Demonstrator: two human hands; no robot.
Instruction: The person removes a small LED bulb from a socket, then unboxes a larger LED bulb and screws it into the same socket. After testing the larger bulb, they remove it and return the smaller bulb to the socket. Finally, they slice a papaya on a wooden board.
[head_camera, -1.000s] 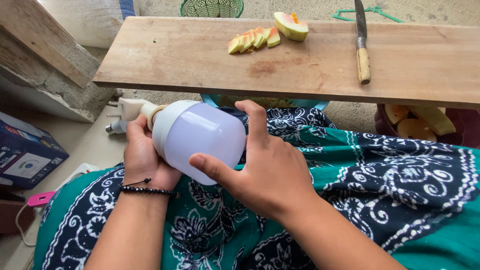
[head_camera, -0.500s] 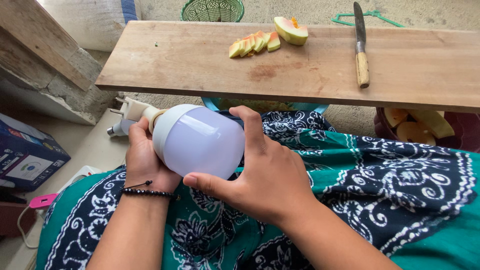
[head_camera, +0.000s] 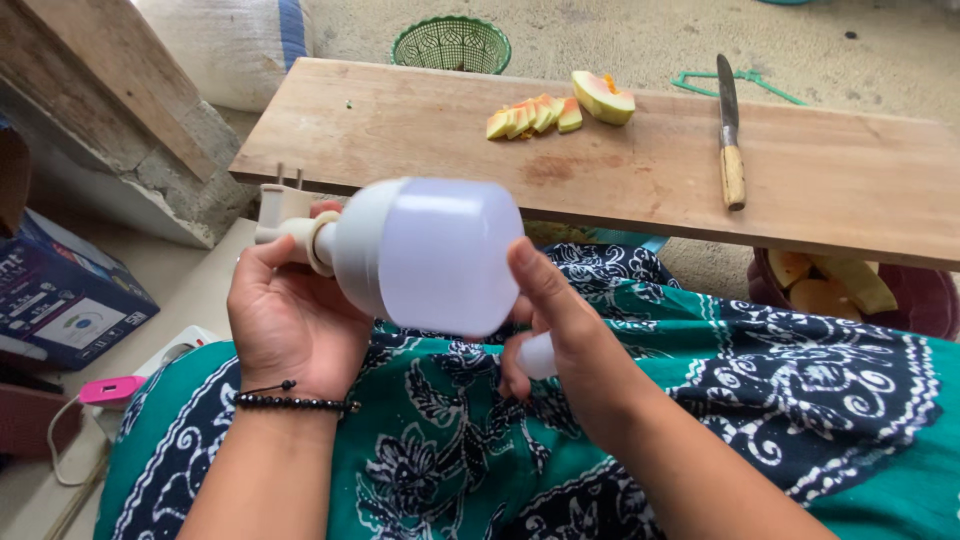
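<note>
Hands (head_camera: 300, 320) cupped around tilted white bulb (head_camera: 430, 255)

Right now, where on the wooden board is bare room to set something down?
The wooden board is bare at its left end, up to the fruit slices, and between the fruit piece and the knife. Right of the knife is bare too. The slices and fruit piece sit close together.
</note>
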